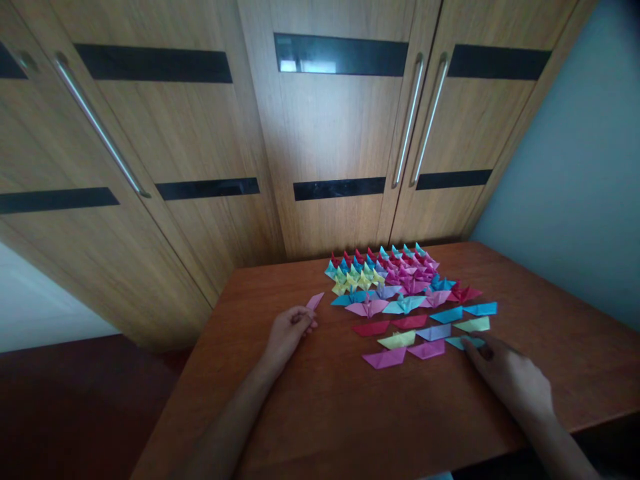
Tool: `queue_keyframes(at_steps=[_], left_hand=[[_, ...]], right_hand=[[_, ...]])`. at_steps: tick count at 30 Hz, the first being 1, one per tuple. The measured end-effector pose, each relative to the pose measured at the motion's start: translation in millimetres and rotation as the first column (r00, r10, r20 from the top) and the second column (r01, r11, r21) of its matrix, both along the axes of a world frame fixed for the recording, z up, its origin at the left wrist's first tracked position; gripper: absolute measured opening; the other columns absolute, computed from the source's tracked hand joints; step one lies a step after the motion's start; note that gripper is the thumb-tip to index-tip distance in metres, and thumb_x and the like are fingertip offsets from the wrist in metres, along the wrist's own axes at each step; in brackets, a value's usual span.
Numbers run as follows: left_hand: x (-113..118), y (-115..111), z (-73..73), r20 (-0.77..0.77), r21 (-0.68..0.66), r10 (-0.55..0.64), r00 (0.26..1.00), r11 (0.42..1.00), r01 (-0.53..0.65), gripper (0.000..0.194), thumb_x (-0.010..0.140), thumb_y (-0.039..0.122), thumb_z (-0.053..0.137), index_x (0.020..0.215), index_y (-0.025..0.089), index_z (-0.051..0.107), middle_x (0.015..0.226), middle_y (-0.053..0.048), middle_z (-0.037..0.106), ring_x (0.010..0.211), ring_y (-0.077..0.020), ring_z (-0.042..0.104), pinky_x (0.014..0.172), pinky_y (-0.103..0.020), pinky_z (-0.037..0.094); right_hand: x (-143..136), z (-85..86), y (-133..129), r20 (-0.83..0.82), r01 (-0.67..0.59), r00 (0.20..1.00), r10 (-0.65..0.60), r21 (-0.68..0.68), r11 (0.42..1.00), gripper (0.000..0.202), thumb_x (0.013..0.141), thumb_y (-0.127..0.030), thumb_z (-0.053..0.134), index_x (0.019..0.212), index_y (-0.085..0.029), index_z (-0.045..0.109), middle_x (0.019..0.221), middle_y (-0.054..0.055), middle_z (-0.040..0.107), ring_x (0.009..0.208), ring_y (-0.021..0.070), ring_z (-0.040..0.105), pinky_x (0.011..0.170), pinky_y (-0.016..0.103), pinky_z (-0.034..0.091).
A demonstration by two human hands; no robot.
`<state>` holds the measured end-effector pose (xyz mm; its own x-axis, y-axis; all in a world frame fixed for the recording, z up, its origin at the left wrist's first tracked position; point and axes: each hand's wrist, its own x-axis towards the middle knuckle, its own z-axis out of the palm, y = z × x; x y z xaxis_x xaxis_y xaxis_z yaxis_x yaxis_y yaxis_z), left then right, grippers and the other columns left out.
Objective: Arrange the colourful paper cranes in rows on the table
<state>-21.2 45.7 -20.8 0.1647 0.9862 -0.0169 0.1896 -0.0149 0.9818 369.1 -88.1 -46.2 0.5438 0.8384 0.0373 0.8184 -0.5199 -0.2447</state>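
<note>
My left hand (293, 331) pinches a pink folded paper strip (315, 301), whose pointed end sticks out beyond the fingertips, left of the other papers. At the right, the thumb and fingers of my right hand (510, 373) close on a turquoise folded paper (457, 343) lying at the end of a row. Near it lie more flat boat-shaped folded papers: a magenta one (385, 359), a purple one (434, 333), a yellow-green one (397, 340), a red one (371, 328) and a blue one (447, 315). My right fingertips are partly hidden by the hand.
Behind the flat pieces, several rows of small origami cranes (367, 306) in many colours stand close together. They rest on a reddish-brown wooden table (310, 413). Wooden cabinet doors (330, 127) with metal handles rise behind it, and a pale wall (575, 200) stands at the right.
</note>
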Motion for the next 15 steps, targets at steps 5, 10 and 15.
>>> queue_keyframes(at_steps=[5, 10, 15], left_hand=[[-0.7, 0.8, -0.1, -0.014, 0.001, -0.005, 1.0, 1.0, 0.005, 0.022, 0.074, 0.036, 0.059, 0.078, 0.015, 0.064, 0.068, -0.003, 0.067, 0.059, -0.0126, 0.058, 0.054, -0.022, 0.043], [-1.6, 1.7, -1.5, -0.041, 0.018, -0.005, 0.999, 1.0, 0.006, 0.022, 0.075, 0.037, 0.058, 0.079, 0.016, 0.063, 0.069, -0.003, 0.067, 0.06, -0.0137, 0.058, 0.056, -0.022, 0.043], [-5.4, 1.7, 1.0, -0.189, 0.18, 0.064, 0.98, 0.983, -0.03, 0.023, 0.079, 0.038, 0.054, 0.082, 0.019, 0.066, 0.078, -0.004, 0.068, 0.071, -0.0178, 0.06, 0.067, -0.027, 0.045]], right_hand=[[3.8, -2.6, 1.4, -0.023, -0.009, 1.0, 0.01, 0.013, 1.0, 0.052, 0.082, -0.065, 0.034, 0.111, -0.031, 0.062, 0.089, 0.006, 0.069, 0.083, 0.0299, 0.065, 0.065, 0.037, 0.047], [6.2, -3.6, 0.7, -0.013, -0.02, 1.0, 0.02, 0.054, 0.998, 0.05, 0.082, -0.062, 0.036, 0.111, -0.031, 0.062, 0.086, 0.004, 0.069, 0.078, 0.0279, 0.066, 0.061, 0.034, 0.046], [0.9, -0.8, -3.0, 0.032, -0.043, 0.999, 0.038, 0.158, 0.986, 0.048, 0.084, -0.056, 0.035, 0.112, -0.027, 0.061, 0.08, 0.004, 0.068, 0.07, 0.0258, 0.066, 0.056, 0.032, 0.044]])
